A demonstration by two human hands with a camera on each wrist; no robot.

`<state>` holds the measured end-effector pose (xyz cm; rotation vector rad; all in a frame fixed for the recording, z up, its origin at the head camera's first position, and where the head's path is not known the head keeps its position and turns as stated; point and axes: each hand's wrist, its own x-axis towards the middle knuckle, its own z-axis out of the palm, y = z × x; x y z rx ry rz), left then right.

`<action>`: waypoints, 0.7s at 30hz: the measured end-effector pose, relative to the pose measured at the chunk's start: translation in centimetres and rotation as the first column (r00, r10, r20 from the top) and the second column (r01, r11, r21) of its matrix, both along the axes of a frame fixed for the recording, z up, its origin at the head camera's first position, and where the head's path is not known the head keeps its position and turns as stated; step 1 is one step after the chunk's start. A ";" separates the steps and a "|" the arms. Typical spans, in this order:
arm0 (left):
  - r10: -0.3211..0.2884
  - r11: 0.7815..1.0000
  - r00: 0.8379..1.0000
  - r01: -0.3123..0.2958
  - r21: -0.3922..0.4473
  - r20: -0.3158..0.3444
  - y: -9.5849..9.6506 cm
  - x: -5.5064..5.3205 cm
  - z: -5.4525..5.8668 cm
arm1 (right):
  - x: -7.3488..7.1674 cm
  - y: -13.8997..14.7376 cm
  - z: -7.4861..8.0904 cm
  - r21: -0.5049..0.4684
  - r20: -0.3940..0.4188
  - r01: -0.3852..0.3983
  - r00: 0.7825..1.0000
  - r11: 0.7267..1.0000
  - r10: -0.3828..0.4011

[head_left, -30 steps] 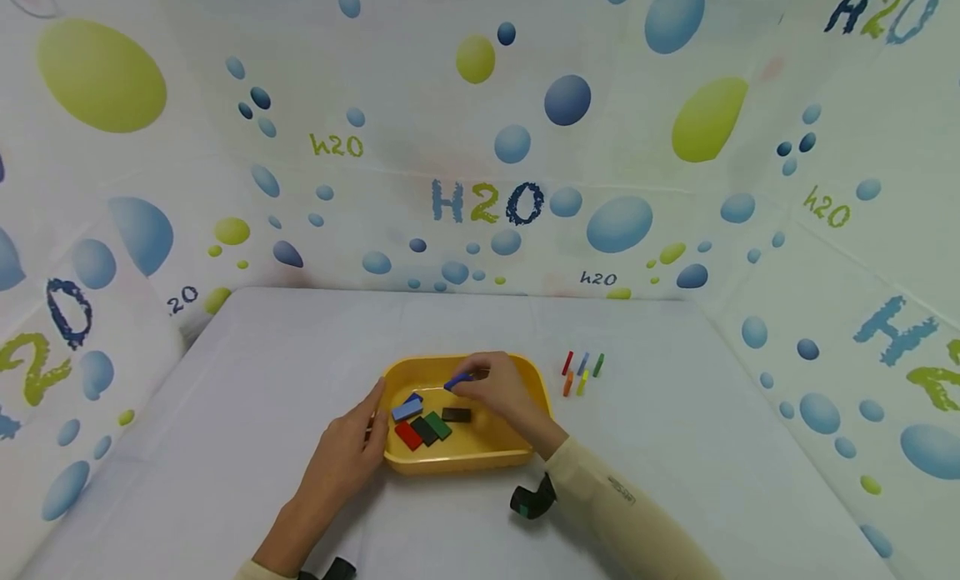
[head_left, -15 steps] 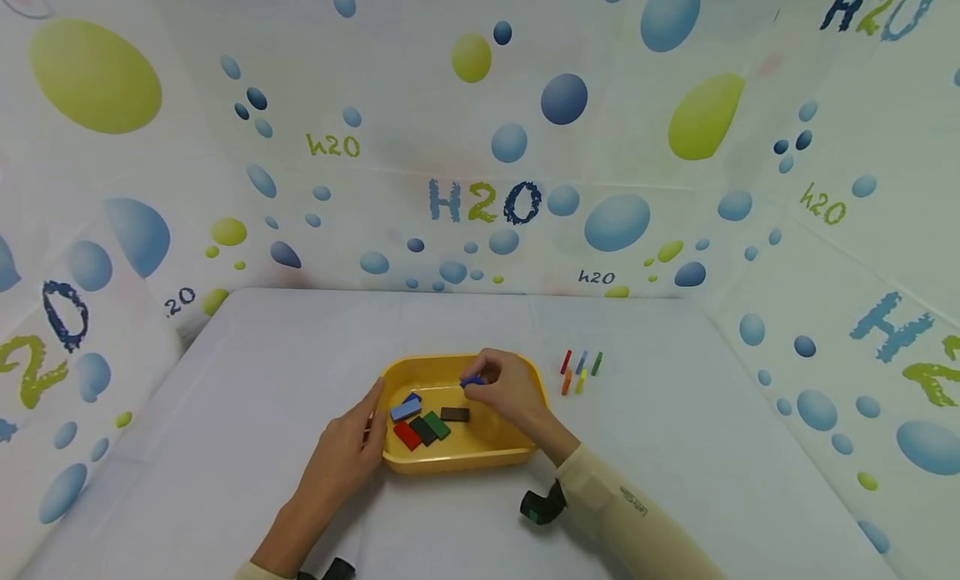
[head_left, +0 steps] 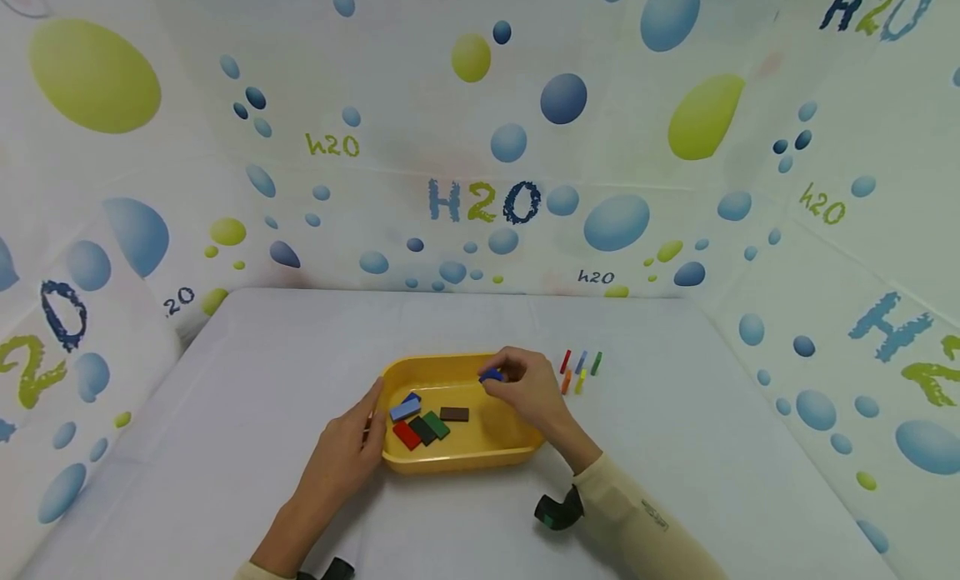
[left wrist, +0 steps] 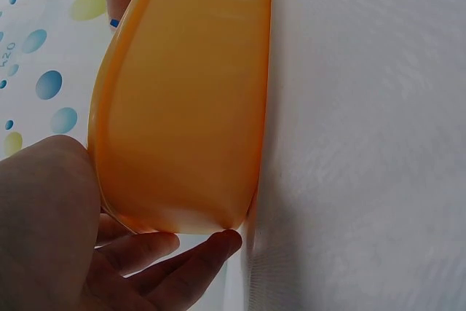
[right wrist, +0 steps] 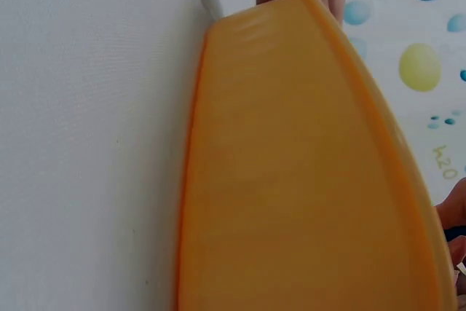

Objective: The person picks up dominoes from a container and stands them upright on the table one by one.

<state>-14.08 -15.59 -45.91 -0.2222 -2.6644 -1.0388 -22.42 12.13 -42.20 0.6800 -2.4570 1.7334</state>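
Note:
A yellow plastic tray [head_left: 465, 461] sits on the white table with several small coloured blocks in its left half. My left hand [head_left: 351, 437] holds the tray's left end. In the left wrist view its fingertips [left wrist: 226, 242] press on the outer wall. Over the tray's right part, my right hand [head_left: 528, 388] pinches a dark blue block [head_left: 491, 375] between thumb and fingers, which partly cover it. In the tray lie a light blue block [head_left: 406, 409], a red block [head_left: 407, 435], a black block [head_left: 422, 430], a green block [head_left: 437, 425] and a dark brown block [head_left: 454, 414].
Right of the tray, on the white tabletop [head_left: 675, 397], several thin coloured sticks lie in two short rows, among them a red stick [head_left: 566, 362] and a green stick [head_left: 596, 363]. A patterned curtain [head_left: 390, 88] surrounds the table at the back and sides.
My right hand has moved right across the tray with the dark blue block, toward the sticks. The left hand and the tray stay in place.

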 end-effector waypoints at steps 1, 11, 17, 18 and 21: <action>0.000 1.000 1.000 0.000 -0.002 -0.002 0.0 0.0 0.0 | 0.0 0.3 0.1 -0.003 -0.010 0.008 1.000 1.000 -0.008; -0.008 1.000 1.000 0.008 0.004 -0.007 -0.1 0.0 -0.1 | 0.6 2.5 0.4 -0.018 -0.029 0.109 0.994 0.994 -0.110; -0.015 1.000 1.000 0.015 0.011 -0.001 -0.1 0.0 -0.2 | 0.7 4.0 0.5 -0.045 -0.039 0.152 0.987 0.987 -0.154; -0.015 1.000 1.000 0.015 0.010 -0.001 -0.1 -0.1 -0.2 | 0.7 4.3 0.6 -0.049 -0.041 0.159 0.986 0.986 -0.161; -0.016 1.000 1.000 0.016 0.008 0.000 -0.1 -0.1 -0.2 | 0.7 5.3 0.6 -0.061 -0.052 0.182 0.981 0.981 -0.186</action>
